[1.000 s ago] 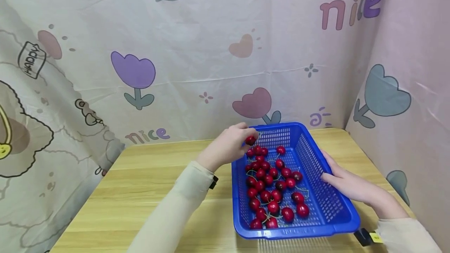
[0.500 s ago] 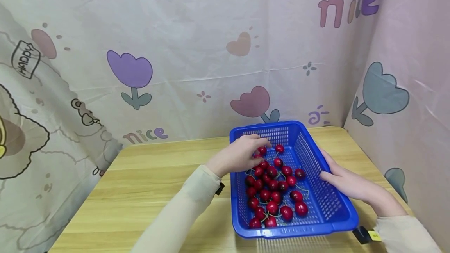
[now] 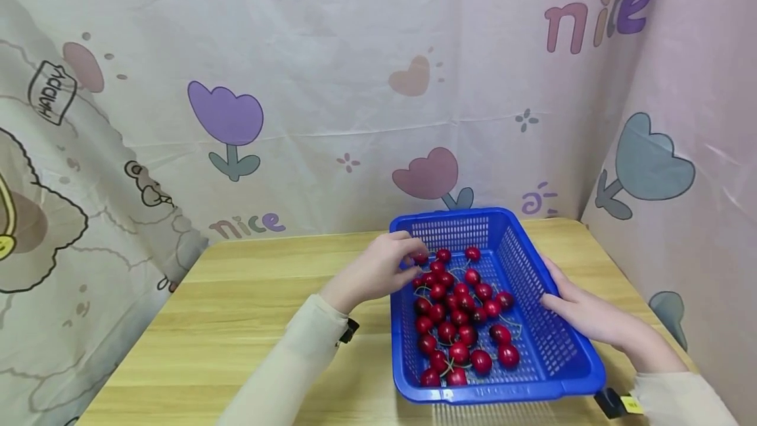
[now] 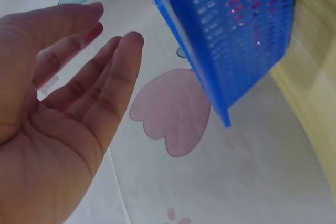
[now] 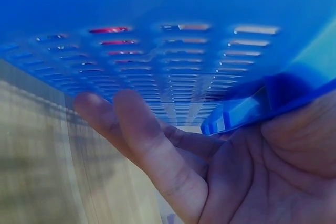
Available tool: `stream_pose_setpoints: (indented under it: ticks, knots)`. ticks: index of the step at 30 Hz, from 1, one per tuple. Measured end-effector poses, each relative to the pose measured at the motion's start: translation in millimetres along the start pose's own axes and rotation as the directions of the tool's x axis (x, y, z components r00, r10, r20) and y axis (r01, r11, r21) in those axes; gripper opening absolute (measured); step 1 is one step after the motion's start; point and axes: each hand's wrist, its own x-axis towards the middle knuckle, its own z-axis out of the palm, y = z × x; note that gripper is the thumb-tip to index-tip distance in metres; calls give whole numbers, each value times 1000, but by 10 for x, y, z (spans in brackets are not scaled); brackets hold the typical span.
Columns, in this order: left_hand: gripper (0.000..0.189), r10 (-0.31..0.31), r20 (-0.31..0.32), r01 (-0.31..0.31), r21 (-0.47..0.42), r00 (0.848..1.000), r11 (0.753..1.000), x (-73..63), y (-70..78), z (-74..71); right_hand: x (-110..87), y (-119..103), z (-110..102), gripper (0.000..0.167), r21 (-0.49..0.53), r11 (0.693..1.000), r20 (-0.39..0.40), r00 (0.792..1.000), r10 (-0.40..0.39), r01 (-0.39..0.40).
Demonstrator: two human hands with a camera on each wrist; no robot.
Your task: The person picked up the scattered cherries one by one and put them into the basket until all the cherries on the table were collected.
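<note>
A blue plastic basket (image 3: 503, 389) with slotted walls sits at the right of the table, holding several dark red cherries (image 3: 459, 352) with green stems. Most cherries lie along its left half. My left hand (image 3: 378, 268) is at the far left rim, its fingertips over the cherries there. In the left wrist view this hand (image 4: 68, 108) has loosely bent fingers with nothing between them, beside the basket's wall (image 4: 231, 40). My right hand (image 3: 591, 314) grips the right rim, thumb on top. In the right wrist view its fingers (image 5: 157, 156) reach along the basket's outside.
The light wooden table (image 3: 254, 301) extends left of the basket. A printed curtain (image 3: 331, 84) hangs close behind the table and along both sides. A black strap piece (image 3: 610, 403) sits at the right wrist.
One second ago my left hand held a cherry over the basket's far left. It went down among the cherries, then drew back left without it. My right hand kept its grip.
</note>
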Motion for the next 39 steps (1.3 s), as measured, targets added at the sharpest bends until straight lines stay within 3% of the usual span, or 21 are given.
stream_pose_setpoints:
  ticks: [7, 26, 29, 34, 39]
  knots:
    - [21, -86, 2, 86, 14, 996, 996, -154, -55, 52, -3, 12, 12, 84, -5, 1000, -11, 1000, 7, -7]
    - [20, -62, -68, 63, 4, 996, 998, -332, -174, 158, -55, 84, -22, 86, 6, 998, -24, 998, 66, -65]
    - [23, -90, -102, 94, 26, 991, 995, -401, -203, 151, -56, 108, -61, 87, -18, 997, -27, 997, 75, -76]
    - [35, -165, -157, 179, 82, 974, 980, -492, -282, 86, -104, 80, -162, 89, -153, 980, -49, 991, 122, -128]
    - [48, -272, -175, 294, 120, 946, 948, -525, -414, -40, -116, -17, -256, 85, -264, 960, -85, 994, 71, -91]
